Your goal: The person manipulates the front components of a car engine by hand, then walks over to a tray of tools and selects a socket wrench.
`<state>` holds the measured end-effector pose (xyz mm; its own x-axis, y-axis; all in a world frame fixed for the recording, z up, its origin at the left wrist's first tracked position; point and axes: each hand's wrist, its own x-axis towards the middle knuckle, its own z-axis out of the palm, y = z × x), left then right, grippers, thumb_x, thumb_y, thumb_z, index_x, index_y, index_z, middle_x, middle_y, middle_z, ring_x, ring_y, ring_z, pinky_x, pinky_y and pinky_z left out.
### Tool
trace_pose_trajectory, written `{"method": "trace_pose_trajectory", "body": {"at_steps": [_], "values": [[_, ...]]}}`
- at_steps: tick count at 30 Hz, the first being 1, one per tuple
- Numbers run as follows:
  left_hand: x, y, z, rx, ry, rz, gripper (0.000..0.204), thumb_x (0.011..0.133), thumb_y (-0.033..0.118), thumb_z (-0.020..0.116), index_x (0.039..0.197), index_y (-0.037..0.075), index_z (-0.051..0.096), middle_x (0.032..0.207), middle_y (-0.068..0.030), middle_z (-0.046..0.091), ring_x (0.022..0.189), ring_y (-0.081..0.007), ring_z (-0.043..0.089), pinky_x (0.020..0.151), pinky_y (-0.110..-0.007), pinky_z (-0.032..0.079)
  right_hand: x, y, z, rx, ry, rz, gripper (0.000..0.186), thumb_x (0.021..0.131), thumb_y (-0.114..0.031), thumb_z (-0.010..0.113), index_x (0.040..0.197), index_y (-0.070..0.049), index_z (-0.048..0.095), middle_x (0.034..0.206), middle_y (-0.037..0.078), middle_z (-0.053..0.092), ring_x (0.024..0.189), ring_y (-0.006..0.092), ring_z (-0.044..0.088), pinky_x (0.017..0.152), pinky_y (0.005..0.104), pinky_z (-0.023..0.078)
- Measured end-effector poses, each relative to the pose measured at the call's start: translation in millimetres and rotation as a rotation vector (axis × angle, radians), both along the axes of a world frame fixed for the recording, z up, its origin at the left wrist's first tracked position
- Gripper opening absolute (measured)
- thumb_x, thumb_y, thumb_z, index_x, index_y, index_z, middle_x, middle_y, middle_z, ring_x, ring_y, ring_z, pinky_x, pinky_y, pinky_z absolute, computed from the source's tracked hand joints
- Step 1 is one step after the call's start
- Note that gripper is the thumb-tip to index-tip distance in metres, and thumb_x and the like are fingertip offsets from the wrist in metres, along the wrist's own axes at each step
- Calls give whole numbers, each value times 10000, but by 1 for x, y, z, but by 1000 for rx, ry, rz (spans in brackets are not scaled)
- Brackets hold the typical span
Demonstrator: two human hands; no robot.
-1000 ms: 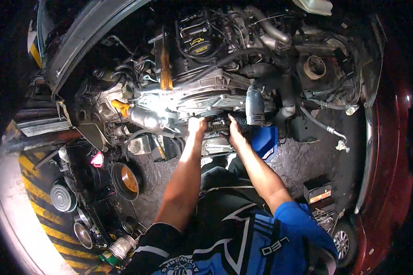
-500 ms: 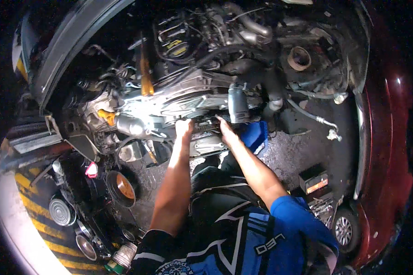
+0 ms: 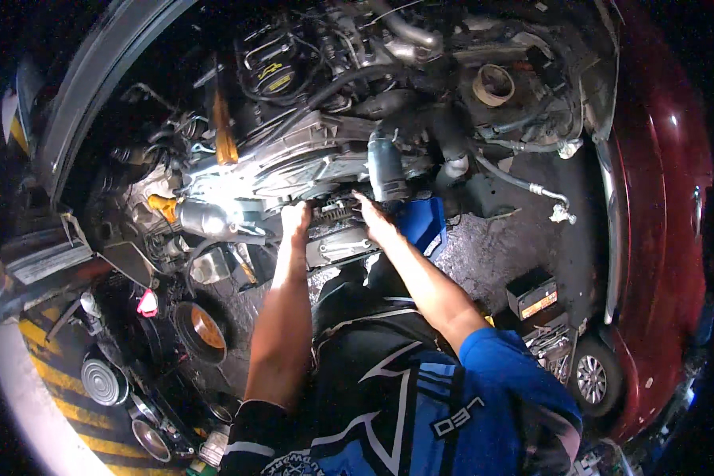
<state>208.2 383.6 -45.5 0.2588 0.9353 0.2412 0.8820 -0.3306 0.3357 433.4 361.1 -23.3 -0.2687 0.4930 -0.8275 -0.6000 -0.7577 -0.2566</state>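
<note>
Both hands are at the front of an open engine bay, beside a pale ribbed housing (image 3: 313, 166). My left hand (image 3: 297, 217) is closed at the left end of a dark part with a coiled section (image 3: 337, 214). At that part's right end, my right hand (image 3: 370, 216) has a finger or thumb pointing up, its other fingers hidden behind. Whether the part is loose or fixed cannot be made out. Just below, a wrench (image 3: 345, 249) lies on a grey metal ledge (image 3: 317, 255). A grey cylindrical pipe (image 3: 386, 166) hangs above my right hand.
A metal canister (image 3: 206, 219) and an orange-brown handle (image 3: 224, 139) are to the left. Right of my hand is a blue object (image 3: 424, 226). A tape roll (image 3: 493, 85) sits in the bay. The battery (image 3: 531, 296), hand tools (image 3: 549, 347) and red car (image 3: 662, 238) are at right.
The whole view has shifted, so everything appears slightly farther left and up. My hands keep their place against the engine, and the coiled section shows more clearly between them.
</note>
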Motion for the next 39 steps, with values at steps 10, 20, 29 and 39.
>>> {"method": "trace_pose_trajectory", "body": {"at_steps": [10, 20, 29, 39], "values": [[9, -10, 23, 35, -85, 20, 219, 826, 191, 519, 635, 94, 563, 539, -177, 535, 497, -364, 546, 476, -472, 396, 73, -45, -16, 62, -42, 1, 470, 911, -411, 514, 1212, -50, 517, 1162, 145, 583, 1034, 264, 575, 905, 394, 453], [6, 4, 49, -253, 151, 198, 191, 768, 192, 551, 626, 87, 623, 591, -202, 596, 558, -369, 613, 517, -447, 477, 100, -64, -36, 165, -104, 12, 504, 918, -426, 492, 1246, -43, 506, 1193, 152, 584, 1060, 274, 568, 927, 410, 427], [-2, -6, 41, -96, 163, 54, 215, 751, 207, 554, 588, 86, 625, 614, -197, 612, 585, -365, 632, 543, -433, 494, 82, -74, -42, 155, -163, 31, 401, 921, -376, 519, 1171, -66, 568, 1084, 120, 639, 920, 223, 626, 816, 350, 484], [4, 4, 45, -118, 3, -1, 226, 796, 249, 508, 704, 117, 667, 614, -180, 601, 523, -328, 593, 527, -437, 466, 74, -64, -67, 434, -426, 200, 256, 908, -301, 576, 1031, -78, 604, 932, 60, 641, 812, 188, 641, 728, 335, 509]]}}
